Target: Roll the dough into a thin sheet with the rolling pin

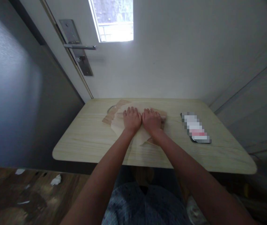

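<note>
A crumpled cream paper sheet (pixel 119 122) lies on the table over brown paper-like pieces (pixel 110 116) that stick out at both sides. My left hand (pixel 133 119) rests palm down on the sheet, its fingers bent onto the paper. Beside it, touching at the thumbs, my right hand (pixel 151 121) is in a similar pose, with fingers curled on the paper. Whatever lies beneath the palms is hidden. A thin curved dark item (pixel 110 109) shows behind the left edge of the brown pieces.
The pale wooden table (pixel 82 137) has rounded front corners. On its right side lies a phone (pixel 195 128) with a blurred-out screen. Behind stands a white door (pixel 171 62) with a metal handle (pixel 79 47). Scraps of white paper (pixel 56 180) litter the floor at lower left.
</note>
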Tool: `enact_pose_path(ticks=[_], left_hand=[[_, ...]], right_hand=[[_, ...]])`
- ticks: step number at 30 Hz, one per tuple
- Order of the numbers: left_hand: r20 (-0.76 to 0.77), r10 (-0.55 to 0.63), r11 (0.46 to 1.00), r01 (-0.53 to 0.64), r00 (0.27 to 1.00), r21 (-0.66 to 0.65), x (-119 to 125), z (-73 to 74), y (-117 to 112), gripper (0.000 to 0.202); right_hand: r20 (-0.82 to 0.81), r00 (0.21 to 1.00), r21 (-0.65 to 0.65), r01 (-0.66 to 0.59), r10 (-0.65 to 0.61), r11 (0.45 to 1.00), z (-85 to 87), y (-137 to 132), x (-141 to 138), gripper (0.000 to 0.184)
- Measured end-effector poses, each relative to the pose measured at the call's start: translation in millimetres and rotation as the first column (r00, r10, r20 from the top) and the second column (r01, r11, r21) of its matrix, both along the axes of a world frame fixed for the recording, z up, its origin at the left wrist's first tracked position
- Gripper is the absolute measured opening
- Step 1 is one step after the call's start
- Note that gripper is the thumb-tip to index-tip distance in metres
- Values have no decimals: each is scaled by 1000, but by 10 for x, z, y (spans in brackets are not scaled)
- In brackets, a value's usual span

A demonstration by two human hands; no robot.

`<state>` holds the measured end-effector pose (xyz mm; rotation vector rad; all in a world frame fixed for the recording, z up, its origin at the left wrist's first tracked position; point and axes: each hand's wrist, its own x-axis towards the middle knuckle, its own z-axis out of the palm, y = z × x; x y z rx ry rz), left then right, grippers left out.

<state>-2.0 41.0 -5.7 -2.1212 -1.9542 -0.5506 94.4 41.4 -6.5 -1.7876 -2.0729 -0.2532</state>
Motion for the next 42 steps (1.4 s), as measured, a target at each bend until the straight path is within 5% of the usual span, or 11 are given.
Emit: enact_pose_path(ticks=[10, 29, 42], left_hand=[[-32, 7, 1000, -8, 999, -12, 0, 8, 26, 40], [56, 78, 988, -70, 995, -136, 81, 117, 670, 42], [112, 124, 966, -94, 986, -243, 122, 195, 1078, 39]], right_hand=[[13, 1000, 4, -6, 6, 1000, 13, 8, 2, 34], [0, 991, -173, 133, -135, 976, 164, 641, 10, 38], [-117, 984, -241, 100, -131, 965, 193, 1086, 37, 33]])
